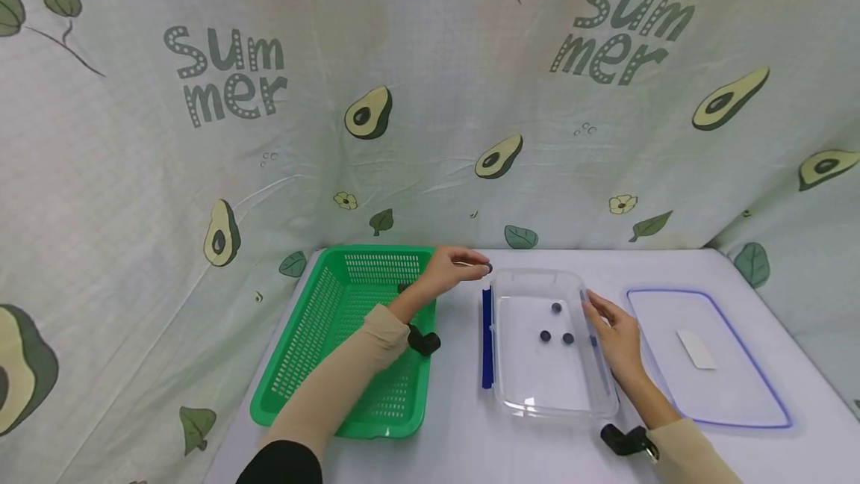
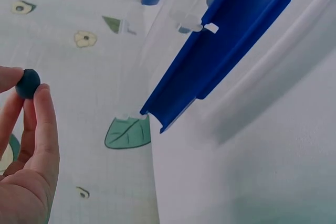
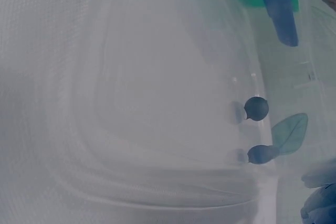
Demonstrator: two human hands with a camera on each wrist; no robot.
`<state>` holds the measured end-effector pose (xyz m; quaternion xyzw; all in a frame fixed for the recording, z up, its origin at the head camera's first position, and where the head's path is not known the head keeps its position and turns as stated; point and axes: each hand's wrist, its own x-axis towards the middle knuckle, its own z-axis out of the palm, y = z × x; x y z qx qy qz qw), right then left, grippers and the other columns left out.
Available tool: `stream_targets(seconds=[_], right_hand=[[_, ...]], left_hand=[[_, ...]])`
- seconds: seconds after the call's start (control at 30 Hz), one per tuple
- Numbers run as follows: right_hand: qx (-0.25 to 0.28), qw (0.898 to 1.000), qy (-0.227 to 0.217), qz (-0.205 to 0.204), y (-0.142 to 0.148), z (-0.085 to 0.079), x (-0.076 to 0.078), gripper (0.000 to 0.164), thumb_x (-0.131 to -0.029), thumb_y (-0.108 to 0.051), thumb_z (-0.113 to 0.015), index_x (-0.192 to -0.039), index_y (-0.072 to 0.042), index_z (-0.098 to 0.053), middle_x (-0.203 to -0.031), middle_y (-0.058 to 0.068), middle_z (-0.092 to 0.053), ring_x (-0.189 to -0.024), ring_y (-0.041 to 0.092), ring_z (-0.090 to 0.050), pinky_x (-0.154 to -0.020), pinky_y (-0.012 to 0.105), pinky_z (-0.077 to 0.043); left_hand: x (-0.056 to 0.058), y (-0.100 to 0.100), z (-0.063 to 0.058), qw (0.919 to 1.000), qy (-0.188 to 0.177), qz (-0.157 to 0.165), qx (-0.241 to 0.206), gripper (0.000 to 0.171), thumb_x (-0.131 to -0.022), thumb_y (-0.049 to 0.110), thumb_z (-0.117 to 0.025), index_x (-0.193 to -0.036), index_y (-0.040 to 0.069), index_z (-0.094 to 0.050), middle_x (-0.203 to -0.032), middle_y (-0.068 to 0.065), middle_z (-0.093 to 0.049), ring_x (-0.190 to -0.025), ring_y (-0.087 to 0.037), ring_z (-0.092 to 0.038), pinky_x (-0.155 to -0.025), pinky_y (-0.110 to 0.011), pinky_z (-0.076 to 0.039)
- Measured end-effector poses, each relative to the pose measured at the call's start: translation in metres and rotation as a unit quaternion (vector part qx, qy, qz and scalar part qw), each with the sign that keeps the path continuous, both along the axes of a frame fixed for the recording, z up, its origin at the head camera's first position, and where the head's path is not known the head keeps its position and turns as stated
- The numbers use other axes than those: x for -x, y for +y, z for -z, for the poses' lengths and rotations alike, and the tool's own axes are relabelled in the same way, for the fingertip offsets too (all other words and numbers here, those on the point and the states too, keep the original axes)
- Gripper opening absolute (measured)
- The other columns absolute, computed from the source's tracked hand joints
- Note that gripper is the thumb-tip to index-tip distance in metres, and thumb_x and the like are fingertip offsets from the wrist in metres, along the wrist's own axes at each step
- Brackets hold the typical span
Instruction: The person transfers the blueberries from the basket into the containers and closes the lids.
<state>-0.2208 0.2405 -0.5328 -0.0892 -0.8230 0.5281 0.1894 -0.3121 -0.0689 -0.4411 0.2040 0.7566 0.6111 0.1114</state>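
My left hand (image 1: 446, 272) pinches a small dark blue ball (image 2: 28, 84) between thumb and fingertips. It is held up between the green basket (image 1: 425, 413) and a clear plastic box (image 1: 551, 413), near the box's far left corner. Several dark balls are in view; three of them, one being this ball (image 1: 556, 308), lie apart on the box floor. My right hand (image 1: 619, 340) holds the right rim of the box, its thumb and fingers meeting at the edge. A blue latch (image 2: 210, 51) hangs unfastened along the box's left side. Part of the right fingers is hidden by the box.
Right of the box lies a clear lid with a blue rim (image 1: 739, 334), bearing a white rectangular piece (image 1: 696, 349). Inside the basket is something dark (image 1: 402, 287), mostly covered by my left wrist. A printed curtain (image 1: 430, 185) hangs behind the white table (image 1: 463, 424).
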Motion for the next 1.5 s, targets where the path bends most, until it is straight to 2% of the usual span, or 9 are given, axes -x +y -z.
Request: stream_targets(seconds=[0.1, 0.3, 0.5, 0.67, 0.83, 1.0, 1.13, 1.33, 1.5], right_hand=[[0.002, 1.000, 0.000, 0.002, 0.000, 0.000, 0.000, 0.041, -0.098, -0.028, -0.067, -0.131, -0.005, -0.065, -0.126, 0.016, -0.066, -0.095, -0.017, -0.051, -0.088, 0.005, -0.036], [0.004, 1.000, -0.007, -0.003, 0.000, -0.001, -0.001, 0.042, -0.099, -0.030, -0.066, -0.133, -0.006, -0.065, -0.127, 0.016, -0.065, -0.096, -0.015, -0.051, -0.090, 0.006, -0.036], [0.009, 1.000, -0.006, -0.008, 0.000, -0.002, -0.003, 0.042, -0.099, -0.030, -0.066, -0.133, -0.005, -0.064, -0.127, 0.017, -0.065, -0.097, -0.015, -0.051, -0.089, 0.005, -0.036], [0.009, 1.000, -0.001, -0.005, 0.000, 0.000, -0.002, 0.042, -0.098, -0.029, -0.066, -0.132, -0.004, -0.065, -0.126, 0.017, -0.065, -0.096, -0.016, -0.051, -0.088, 0.004, -0.036], [0.009, 1.000, 0.002, -0.006, 0.000, 0.001, -0.001, 0.042, -0.098, -0.029, -0.067, -0.131, -0.004, -0.065, -0.126, 0.017, -0.066, -0.095, -0.016, -0.051, -0.088, 0.005, -0.036], [0.009, 1.000, 0.001, -0.004, 0.000, 0.002, -0.002, 0.041, -0.098, -0.028, -0.067, -0.131, -0.004, -0.065, -0.126, 0.016, -0.066, -0.096, -0.017, -0.051, -0.088, 0.004, -0.036], [0.010, 1.000, 0.007, -0.003, -0.001, 0.002, -0.002, 0.041, -0.098, -0.027, -0.067, -0.131, -0.003, -0.065, -0.125, 0.017, -0.066, -0.095, -0.017, -0.051, -0.085, 0.004, -0.037], [0.007, 1.000, 0.003, -0.004, 0.001, 0.001, -0.002, 0.041, -0.098, -0.029, -0.066, -0.132, -0.005, -0.065, -0.126, 0.016, -0.066, -0.096, -0.016, -0.051, -0.087, 0.006, -0.036], [0.006, 1.000, 0.000, -0.005, 0.001, 0.000, -0.001, 0.042, -0.098, -0.030, -0.066, -0.132, -0.005, -0.065, -0.126, 0.015, -0.066, -0.097, -0.015, -0.051, -0.089, 0.006, -0.036]], left_hand=[[-0.001, 0.007, -0.001, 0.9999, -0.006, 0.009, -0.002, 0.022, -0.091, 0.009, -0.075, -0.111, 0.000, -0.074, -0.106, -0.010, -0.073, -0.098, -0.030, -0.071, -0.085, -0.032, -0.057], [-0.004, 0.019, 0.004, 0.9995, 0.000, 0.030, 0.004, 0.021, -0.091, 0.013, -0.076, -0.109, 0.003, -0.075, -0.104, -0.005, -0.073, -0.090, -0.016, -0.071, -0.083, -0.030, -0.058], [-0.007, 0.030, 0.009, 0.9992, -0.003, 0.035, 0.018, 0.020, -0.089, 0.018, -0.077, -0.106, 0.007, -0.077, -0.099, 0.000, -0.073, -0.089, -0.013, -0.070, -0.081, -0.028, -0.057], [-0.010, 0.038, 0.015, 0.9987, -0.002, 0.048, 0.017, 0.019, -0.089, 0.015, -0.078, -0.105, 0.005, -0.077, -0.098, -0.003, -0.073, -0.088, -0.013, -0.070, -0.079, -0.028, -0.058], [-0.014, 0.046, 0.020, 0.9982, -0.020, 0.057, 0.003, 0.018, -0.089, 0.011, -0.077, -0.104, 0.002, -0.076, -0.097, -0.004, -0.074, -0.087, -0.014, -0.072, -0.079, -0.029, -0.058], [-0.017, 0.053, 0.023, 0.9974, -0.035, 0.062, 0.009, 0.017, -0.089, 0.010, -0.077, -0.103, 0.002, -0.076, -0.094, -0.002, -0.074, -0.085, -0.013, -0.072, -0.080, -0.033, -0.059], [-0.018, 0.055, 0.024, 0.9972, -0.036, 0.063, 0.019, 0.017, -0.090, 0.011, -0.076, -0.104, 0.002, -0.076, -0.094, -0.001, -0.074, -0.084, -0.013, -0.073, -0.082, -0.036, -0.058], [-0.017, 0.054, 0.022, 0.9976, -0.025, 0.059, 0.025, 0.020, -0.090, 0.012, -0.076, -0.107, 0.001, -0.075, -0.095, 0.000, -0.074, -0.085, -0.012, -0.072, -0.078, -0.027, -0.058], [-0.014, 0.046, 0.019, 0.9983, -0.023, 0.050, 0.021, 0.025, -0.090, 0.012, -0.076, -0.110, -0.002, -0.073, -0.097, -0.001, -0.074, -0.085, -0.014, -0.073, -0.079, -0.027, -0.058]])
